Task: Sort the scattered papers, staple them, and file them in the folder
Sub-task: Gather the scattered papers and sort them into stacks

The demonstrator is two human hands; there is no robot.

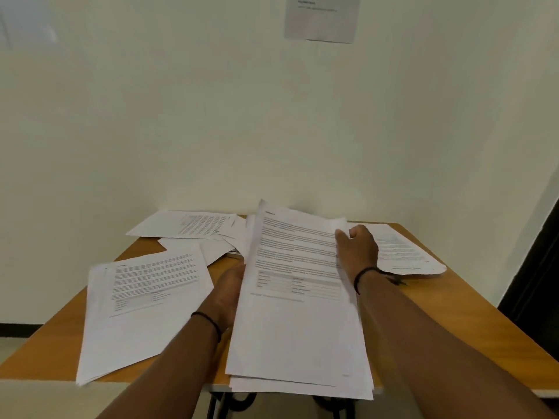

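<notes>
A: Nearest us, the gathered stack [299, 328] overhangs the table [453, 322] edge. The left hand [231, 293] supports it from beneath, fingers hidden, so their spread I cannot tell.

B: The right hand [358, 247] pinches the top sheet's far edge, thumb on top, likely checking the page before stapling.

A: To the left lies a second pile [142, 309]; beyond, loose sheets [193, 225] and another page [402, 252] await sorting.

B: No stapler or folder visible; something grey peeks from under the far papers.
</notes>
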